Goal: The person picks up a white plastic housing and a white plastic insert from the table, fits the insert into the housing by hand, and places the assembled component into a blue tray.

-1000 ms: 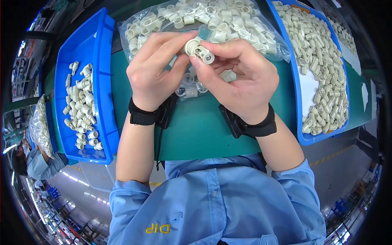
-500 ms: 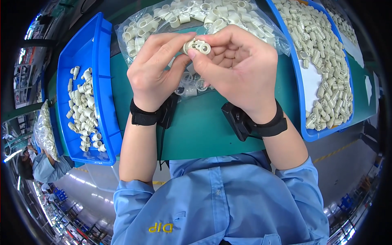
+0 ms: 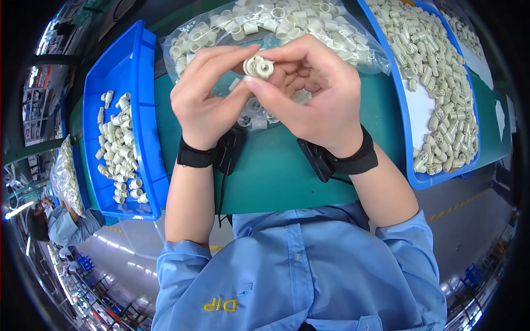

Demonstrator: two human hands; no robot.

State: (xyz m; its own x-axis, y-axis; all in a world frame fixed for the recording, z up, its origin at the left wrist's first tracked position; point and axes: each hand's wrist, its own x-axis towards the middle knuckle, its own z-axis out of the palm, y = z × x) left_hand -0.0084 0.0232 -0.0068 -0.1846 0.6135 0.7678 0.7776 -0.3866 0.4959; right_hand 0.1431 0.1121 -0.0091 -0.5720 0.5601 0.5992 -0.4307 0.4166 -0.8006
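Between my two hands, above the middle of the green table, is a small cream plastic fitting [image 3: 258, 67] with a round end showing a hole. My left hand [image 3: 207, 102] pinches it from the left with thumb and fingertips. From the other side, my right hand [image 3: 317, 91] closes thumb and forefinger on it, its remaining fingers curled behind. Just beyond my hands lies a clear plastic bag [image 3: 359, 38] full of cream plastic rings. A few clear rings [image 3: 255, 113] in thin plastic lie beneath the hands.
At the left stands a blue bin [image 3: 144, 110] holding a pile of cream fittings. A larger blue tray [image 3: 411, 160] at the right is heaped with cream parts. The green table [image 3: 265, 182] runs under everything. A co-worker [image 3: 72, 226] sits at far left beside a filled bag [image 3: 67, 176].
The fitting has turned and shifted slightly left between my fingers. My right hand has moved a little left with it. The whole view has shifted slightly.
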